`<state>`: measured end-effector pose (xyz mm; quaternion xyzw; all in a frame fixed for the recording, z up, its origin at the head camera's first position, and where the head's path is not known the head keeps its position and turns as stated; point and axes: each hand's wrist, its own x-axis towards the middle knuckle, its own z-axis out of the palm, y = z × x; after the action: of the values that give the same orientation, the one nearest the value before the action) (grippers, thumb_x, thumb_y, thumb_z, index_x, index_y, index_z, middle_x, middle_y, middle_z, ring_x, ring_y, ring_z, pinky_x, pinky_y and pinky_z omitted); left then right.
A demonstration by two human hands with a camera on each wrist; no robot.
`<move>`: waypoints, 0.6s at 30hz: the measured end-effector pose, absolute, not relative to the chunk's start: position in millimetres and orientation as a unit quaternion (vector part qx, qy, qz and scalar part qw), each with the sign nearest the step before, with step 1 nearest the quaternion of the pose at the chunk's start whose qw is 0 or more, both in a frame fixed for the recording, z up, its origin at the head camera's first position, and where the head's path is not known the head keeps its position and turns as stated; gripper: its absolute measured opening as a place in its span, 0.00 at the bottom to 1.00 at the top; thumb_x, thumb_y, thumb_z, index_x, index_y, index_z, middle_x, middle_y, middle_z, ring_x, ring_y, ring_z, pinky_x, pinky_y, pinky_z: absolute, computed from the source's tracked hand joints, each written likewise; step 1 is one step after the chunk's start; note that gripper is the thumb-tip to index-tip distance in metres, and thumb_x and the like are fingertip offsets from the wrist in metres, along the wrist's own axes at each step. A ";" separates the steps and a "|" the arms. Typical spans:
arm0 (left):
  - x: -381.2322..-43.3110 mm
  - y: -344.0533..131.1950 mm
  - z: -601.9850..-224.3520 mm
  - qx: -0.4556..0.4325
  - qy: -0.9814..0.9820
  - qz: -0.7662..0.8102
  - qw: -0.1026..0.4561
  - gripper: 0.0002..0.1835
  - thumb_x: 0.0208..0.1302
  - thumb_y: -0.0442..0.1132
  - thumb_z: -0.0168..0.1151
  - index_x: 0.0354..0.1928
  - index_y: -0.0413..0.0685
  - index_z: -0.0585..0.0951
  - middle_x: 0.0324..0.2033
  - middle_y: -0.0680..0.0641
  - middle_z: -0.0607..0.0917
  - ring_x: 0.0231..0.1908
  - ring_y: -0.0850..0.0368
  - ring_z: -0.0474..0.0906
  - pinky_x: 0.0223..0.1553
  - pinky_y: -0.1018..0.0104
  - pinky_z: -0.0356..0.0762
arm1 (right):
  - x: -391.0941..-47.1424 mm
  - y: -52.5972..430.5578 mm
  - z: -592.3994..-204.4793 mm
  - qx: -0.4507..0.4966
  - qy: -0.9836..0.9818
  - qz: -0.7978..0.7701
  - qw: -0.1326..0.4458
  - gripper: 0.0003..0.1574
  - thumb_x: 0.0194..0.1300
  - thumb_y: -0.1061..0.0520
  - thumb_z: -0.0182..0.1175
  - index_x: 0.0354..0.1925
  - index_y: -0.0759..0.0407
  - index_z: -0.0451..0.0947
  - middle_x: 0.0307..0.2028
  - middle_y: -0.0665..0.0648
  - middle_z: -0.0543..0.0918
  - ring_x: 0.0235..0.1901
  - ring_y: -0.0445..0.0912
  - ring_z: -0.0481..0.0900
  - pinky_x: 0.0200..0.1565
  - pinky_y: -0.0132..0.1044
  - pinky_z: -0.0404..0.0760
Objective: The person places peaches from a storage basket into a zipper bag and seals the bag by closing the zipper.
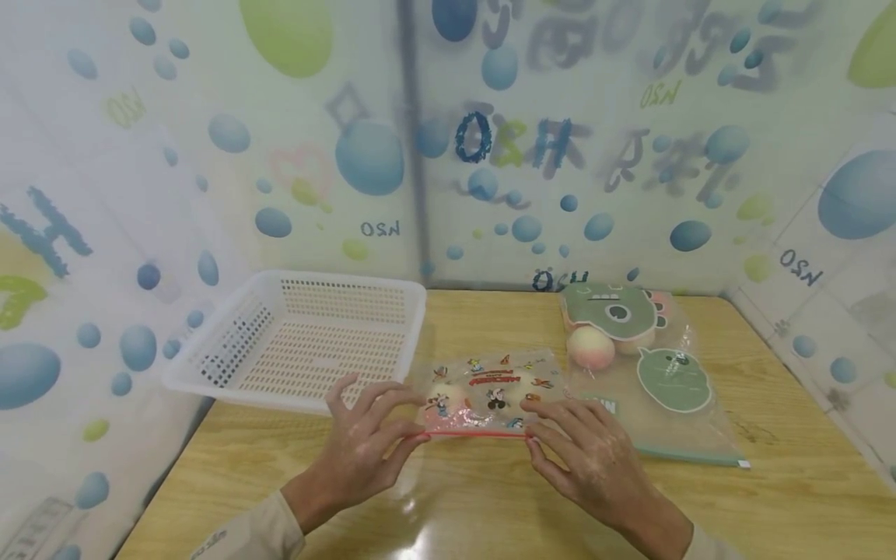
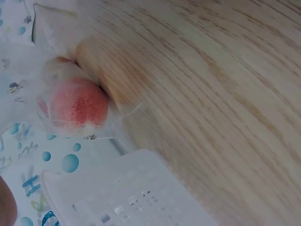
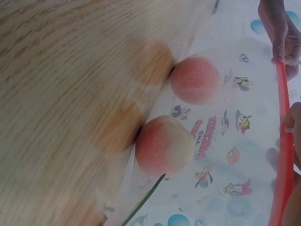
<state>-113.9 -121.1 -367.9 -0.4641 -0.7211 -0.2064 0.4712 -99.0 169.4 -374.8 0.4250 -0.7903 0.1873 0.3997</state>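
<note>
A clear zip bag (image 1: 500, 400) printed with cartoon figures lies flat on the table in front of me. Two peaches show inside it, one nearer peach (image 3: 164, 146) and one farther peach (image 3: 195, 80) in the right wrist view. At the left end of the bag's red zip strip (image 1: 476, 435), my left hand (image 1: 364, 435) pinches the edge between thumb and finger. My right hand (image 1: 595, 455) pinches the same strip near its right end. The left wrist view catches one pink peach (image 2: 79, 106) through the plastic.
To the left stands a white perforated basket (image 1: 294, 400) with nothing in it. A larger zip bag (image 1: 675, 428) with a green slider strip and dinosaur prints lies at the right, holding peaches (image 1: 591, 347). Patterned panels (image 1: 490, 257) surround the wooden table (image 1: 476, 513).
</note>
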 end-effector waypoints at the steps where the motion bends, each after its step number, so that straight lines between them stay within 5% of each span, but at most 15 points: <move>1: -114.0 -121.0 -367.6 -0.464 -0.721 -0.206 0.472 0.08 0.57 0.42 0.60 0.22 0.50 0.79 0.38 0.46 0.80 0.40 0.46 0.74 0.45 0.36 0.46 | -98.9 169.7 -374.5 0.425 -0.790 0.187 0.401 0.17 0.63 0.51 0.50 0.34 0.59 0.82 0.46 0.55 0.80 0.38 0.51 0.77 0.36 0.45 0.72; 18: -113.4 -121.6 -370.1 -0.461 -0.721 -0.201 0.476 0.09 0.59 0.43 0.59 0.23 0.50 0.79 0.37 0.47 0.81 0.39 0.46 0.75 0.45 0.37 0.48 | -97.5 171.1 -371.3 0.431 -0.777 0.182 0.422 0.14 0.59 0.54 0.50 0.29 0.57 0.80 0.47 0.56 0.79 0.36 0.51 0.78 0.32 0.43 0.71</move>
<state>-113.4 -121.6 -370.1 -0.4606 -0.7215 -0.2014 0.4762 -97.5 171.1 -371.3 0.4311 -0.7766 0.1825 0.4216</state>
